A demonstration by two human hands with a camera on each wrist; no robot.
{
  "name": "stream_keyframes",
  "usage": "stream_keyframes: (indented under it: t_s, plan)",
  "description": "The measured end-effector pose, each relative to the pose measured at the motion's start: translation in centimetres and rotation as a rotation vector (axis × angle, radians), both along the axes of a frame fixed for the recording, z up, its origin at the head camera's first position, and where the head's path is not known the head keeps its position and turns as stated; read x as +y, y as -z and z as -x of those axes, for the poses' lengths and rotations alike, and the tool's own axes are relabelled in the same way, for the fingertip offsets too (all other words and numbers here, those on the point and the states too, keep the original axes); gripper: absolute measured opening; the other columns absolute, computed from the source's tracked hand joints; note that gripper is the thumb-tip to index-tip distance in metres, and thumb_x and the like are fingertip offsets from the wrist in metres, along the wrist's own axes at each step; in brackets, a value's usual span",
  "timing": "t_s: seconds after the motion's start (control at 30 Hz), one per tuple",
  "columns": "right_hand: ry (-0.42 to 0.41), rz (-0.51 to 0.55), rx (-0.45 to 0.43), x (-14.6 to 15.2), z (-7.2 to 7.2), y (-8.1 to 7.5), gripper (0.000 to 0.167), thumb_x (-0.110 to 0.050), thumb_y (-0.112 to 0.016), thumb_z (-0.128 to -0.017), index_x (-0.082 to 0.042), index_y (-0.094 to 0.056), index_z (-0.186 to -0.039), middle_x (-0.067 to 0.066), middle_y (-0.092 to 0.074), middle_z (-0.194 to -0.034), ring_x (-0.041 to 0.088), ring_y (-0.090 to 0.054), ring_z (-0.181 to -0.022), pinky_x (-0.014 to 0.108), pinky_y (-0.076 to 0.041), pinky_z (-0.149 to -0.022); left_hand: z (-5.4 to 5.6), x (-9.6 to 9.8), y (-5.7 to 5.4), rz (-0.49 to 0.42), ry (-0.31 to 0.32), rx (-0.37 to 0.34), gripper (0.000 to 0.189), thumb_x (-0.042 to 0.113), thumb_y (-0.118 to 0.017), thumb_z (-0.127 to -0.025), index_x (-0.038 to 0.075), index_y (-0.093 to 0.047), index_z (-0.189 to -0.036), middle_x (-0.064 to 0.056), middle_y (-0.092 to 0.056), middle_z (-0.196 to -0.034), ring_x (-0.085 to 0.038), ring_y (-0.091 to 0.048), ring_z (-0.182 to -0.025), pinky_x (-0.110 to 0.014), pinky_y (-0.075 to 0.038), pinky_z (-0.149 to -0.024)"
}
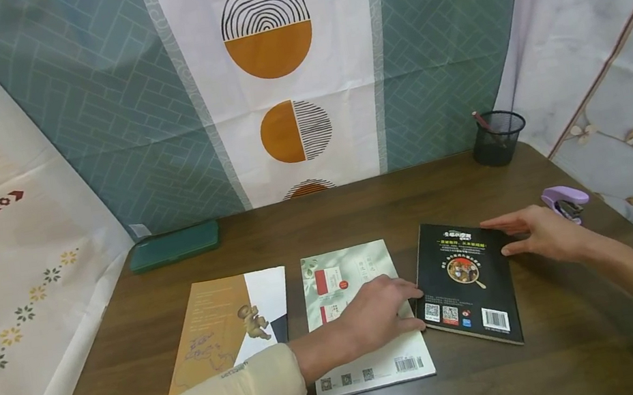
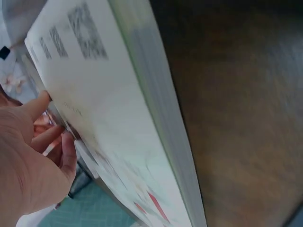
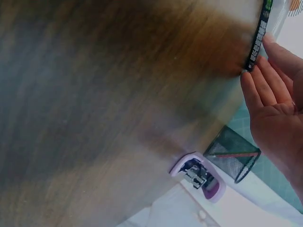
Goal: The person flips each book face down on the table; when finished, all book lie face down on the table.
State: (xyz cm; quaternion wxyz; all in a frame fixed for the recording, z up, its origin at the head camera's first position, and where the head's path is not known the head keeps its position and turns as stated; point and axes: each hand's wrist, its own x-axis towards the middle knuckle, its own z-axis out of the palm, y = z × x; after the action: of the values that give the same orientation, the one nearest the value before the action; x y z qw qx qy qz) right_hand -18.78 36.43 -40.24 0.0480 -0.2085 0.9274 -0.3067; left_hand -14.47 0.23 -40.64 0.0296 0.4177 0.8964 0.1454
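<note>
A black book (image 1: 463, 302) lies slightly turned on the wooden table, its back cover with barcode facing up. My left hand (image 1: 375, 312) reaches over a pale green book (image 1: 374, 364), its thumb and fingertips at the black book's left edge. At the opposite edge is my right hand (image 1: 540, 236), fingers extended near the upper right corner and thumb lower down. In the right wrist view, those fingertips meet the black book's spine (image 3: 258, 40). The pale green book's thick page edge (image 2: 156, 109) fills much of the left wrist view.
A brown and white book (image 1: 211, 318) lies at the left, partly behind my left sleeve. Farther back sit a dark green case (image 1: 175, 246) and a black mesh pen holder (image 1: 497, 140) with a reddish pencil. A purple stapler-like tool (image 1: 566, 201) rests beyond my right hand.
</note>
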Motion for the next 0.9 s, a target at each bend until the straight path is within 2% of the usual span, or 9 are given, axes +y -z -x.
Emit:
stream_keyframes:
  t_s: [0.2, 0.4, 0.57, 0.73, 0.9]
  plan:
    - [0.003, -0.012, -0.013, -0.4, 0.4, 0.0, 0.055, -0.001, -0.083, -0.089, 0.004, -0.065, -0.141, 0.034, -0.065, -0.134, 0.056, -0.064, -0.12, 0.064, -0.054, -0.095, -1.6, 0.7, 0.3, 0.016, 0.013, 0.051, 0.047, 0.043, -0.087, -0.09, 0.017, -0.078, -0.128, 0.004, -0.072, -0.126, -0.01, -0.063, -0.112, -0.019, -0.051, -0.094]
    - [-0.046, 0.008, -0.023, -1.1, 0.4, 0.0, 0.052, 0.007, -0.079, -0.089, 0.005, -0.066, -0.139, 0.033, -0.067, -0.131, 0.052, -0.066, -0.12, 0.058, -0.056, -0.094, -3.2, 1.6, 0.8, 0.017, 0.06, 0.163, 0.048, 0.054, -0.085, -0.088, 0.023, -0.077, -0.123, 0.006, -0.067, -0.114, -0.006, -0.059, -0.101, -0.016, -0.049, -0.086]
    - [-0.05, -0.004, -0.025, -1.3, 0.2, -0.3, 0.051, 0.009, -0.078, -0.089, 0.004, -0.067, -0.138, 0.034, -0.065, -0.133, 0.054, -0.064, -0.122, 0.06, -0.056, -0.095, -4.3, 2.2, 0.5, 0.041, 0.059, 0.163, 0.049, 0.059, -0.082, -0.088, 0.026, -0.075, -0.123, 0.008, -0.064, -0.114, -0.005, -0.058, -0.102, -0.016, -0.049, -0.084]
    - [-0.066, -0.008, -0.029, -1.0, 0.2, -0.2, 0.051, 0.008, -0.079, -0.088, 0.004, -0.067, -0.138, 0.033, -0.067, -0.131, 0.051, -0.066, -0.12, 0.055, -0.058, -0.092, -4.6, 2.3, 0.5, 0.043, 0.063, 0.161, 0.047, 0.057, -0.082, -0.089, 0.026, -0.075, -0.124, 0.008, -0.064, -0.113, -0.005, -0.058, -0.102, -0.016, -0.048, -0.084]
    - [-0.085, -0.029, 0.013, -1.2, -0.3, 0.2, 0.053, 0.008, -0.079, -0.088, 0.005, -0.065, -0.139, 0.031, -0.068, -0.132, 0.049, -0.068, -0.119, 0.053, -0.058, -0.091, -4.1, 1.5, 0.8, 0.007, 0.076, 0.125, 0.048, 0.057, -0.079, -0.092, 0.026, -0.075, -0.128, 0.009, -0.066, -0.117, -0.004, -0.059, -0.105, -0.016, -0.048, -0.087]
